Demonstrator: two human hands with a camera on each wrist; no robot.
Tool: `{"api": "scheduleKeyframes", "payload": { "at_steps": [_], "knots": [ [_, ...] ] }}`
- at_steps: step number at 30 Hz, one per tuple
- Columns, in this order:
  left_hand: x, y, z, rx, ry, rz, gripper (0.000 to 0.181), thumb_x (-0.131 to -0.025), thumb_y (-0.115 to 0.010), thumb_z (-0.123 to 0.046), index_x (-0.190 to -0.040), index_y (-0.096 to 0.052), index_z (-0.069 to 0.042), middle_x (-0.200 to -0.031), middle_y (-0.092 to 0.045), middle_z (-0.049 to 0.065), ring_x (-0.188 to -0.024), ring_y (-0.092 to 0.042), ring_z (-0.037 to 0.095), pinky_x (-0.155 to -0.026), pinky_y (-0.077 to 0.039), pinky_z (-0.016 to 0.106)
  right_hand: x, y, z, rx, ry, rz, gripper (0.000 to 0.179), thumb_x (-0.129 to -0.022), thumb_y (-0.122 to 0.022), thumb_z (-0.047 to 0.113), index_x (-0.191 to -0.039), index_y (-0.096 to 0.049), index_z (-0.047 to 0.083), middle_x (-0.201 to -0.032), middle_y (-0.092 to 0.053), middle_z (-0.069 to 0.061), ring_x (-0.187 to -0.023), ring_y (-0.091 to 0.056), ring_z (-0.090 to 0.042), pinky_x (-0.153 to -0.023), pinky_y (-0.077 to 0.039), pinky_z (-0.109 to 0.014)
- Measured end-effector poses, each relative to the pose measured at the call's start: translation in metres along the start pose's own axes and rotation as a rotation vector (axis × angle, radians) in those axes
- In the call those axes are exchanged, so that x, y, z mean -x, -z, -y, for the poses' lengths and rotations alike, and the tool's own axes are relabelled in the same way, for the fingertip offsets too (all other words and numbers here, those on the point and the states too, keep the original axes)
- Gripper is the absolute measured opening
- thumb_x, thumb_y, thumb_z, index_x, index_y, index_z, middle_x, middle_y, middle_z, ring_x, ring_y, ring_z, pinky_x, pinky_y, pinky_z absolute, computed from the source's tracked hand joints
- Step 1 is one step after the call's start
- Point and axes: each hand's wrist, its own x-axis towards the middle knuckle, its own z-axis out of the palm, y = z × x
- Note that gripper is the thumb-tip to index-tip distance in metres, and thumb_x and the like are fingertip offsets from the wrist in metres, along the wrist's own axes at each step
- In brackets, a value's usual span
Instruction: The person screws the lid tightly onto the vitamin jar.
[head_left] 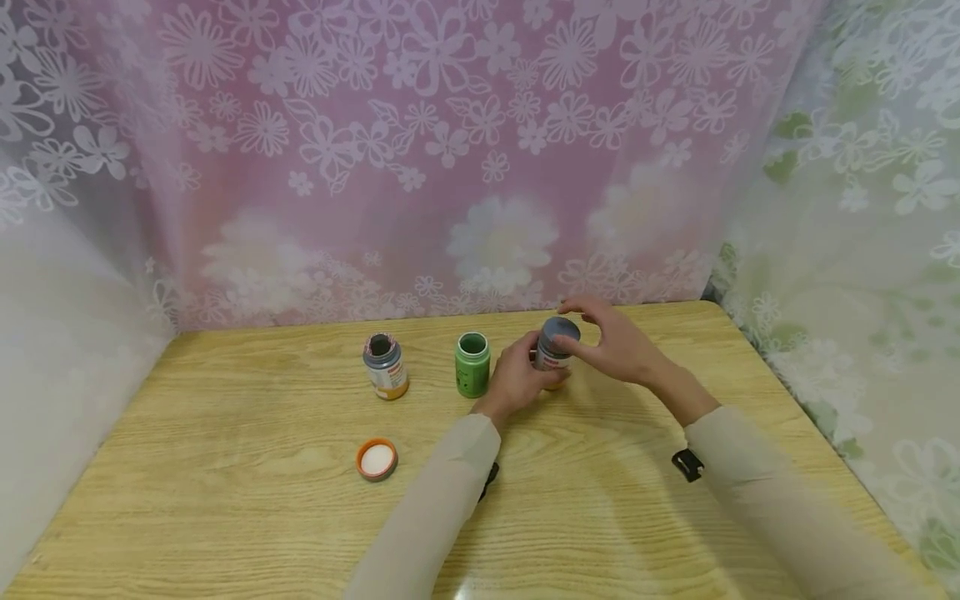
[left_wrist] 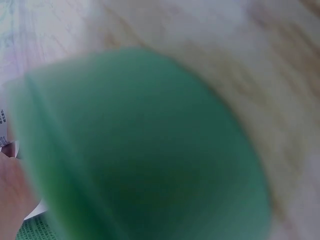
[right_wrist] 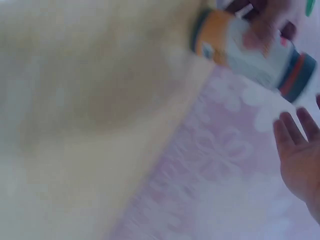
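Observation:
My left hand grips a capped grey-topped jar by its body on the right part of the table. In the right wrist view this jar shows an orange base, a white label and a grey lid with an orange ring. Beside that lid is my right hand, fingers spread and holding nothing. From the head, the right hand overlaps the lid's edge with its thumb. Just left of my left hand stands an uncapped green jar. It looms large and blurred as a green shape in the left wrist view.
Farther left stands an uncapped grey jar with a white and orange label. Nearer me, a loose lid lies with its white inside up and an orange rim. The wooden table ends at a flowered pink curtain.

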Motion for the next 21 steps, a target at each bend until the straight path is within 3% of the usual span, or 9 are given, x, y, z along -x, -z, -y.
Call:
{"api": "scheduleKeyframes", "payload": {
  "at_steps": [4, 8, 13, 21],
  "knots": [
    [0.0, 0.0, 0.0, 0.026, 0.003, 0.006, 0.061, -0.084, -0.076, -0.031, -0.138, -0.048, -0.022, -0.12, -0.058, -0.004, -0.105, -0.058, 0.011, -0.087, -0.049, 0.03, -0.007, 0.023, 0.013, 0.213, 0.064, 0.222, 0.056, -0.093, -0.064, 0.034, -0.141, -0.045, 0.012, -0.145, -0.038, -0.013, -0.13, -0.039, -0.036, -0.098, -0.039, -0.054],
    [0.0, 0.0, 0.0, 0.036, -0.01, 0.011, 0.059, -0.084, -0.076, -0.03, -0.135, -0.049, -0.02, -0.118, -0.058, -0.004, -0.103, -0.058, 0.011, -0.086, -0.049, 0.029, -0.013, 0.035, 0.024, 0.368, 0.137, 0.376, 0.057, -0.093, -0.065, 0.028, -0.143, -0.044, 0.014, -0.149, -0.034, -0.016, -0.131, -0.037, -0.039, -0.094, -0.041, -0.057],
    [-0.001, 0.001, 0.0, 0.03, -0.009, 0.01, 0.056, -0.084, -0.076, -0.029, -0.133, -0.051, -0.02, -0.119, -0.058, -0.003, -0.104, -0.058, 0.012, -0.086, -0.049, 0.03, -0.022, 0.041, 0.031, 0.384, 0.167, 0.489, 0.054, -0.091, -0.068, 0.016, -0.14, -0.047, 0.009, -0.146, -0.036, -0.021, -0.13, -0.038, -0.041, -0.096, -0.04, -0.057],
    [-0.001, 0.001, 0.0, 0.046, 0.011, 0.016, 0.058, -0.083, -0.077, -0.028, -0.135, -0.05, -0.021, -0.118, -0.058, -0.005, -0.103, -0.059, 0.011, -0.084, -0.05, 0.028, -0.04, 0.041, 0.034, 0.322, 0.116, 0.565, 0.047, -0.09, -0.069, 0.01, -0.133, -0.053, 0.003, -0.132, -0.052, -0.016, -0.118, -0.052, -0.032, -0.093, -0.044, -0.048]
  ]
}}
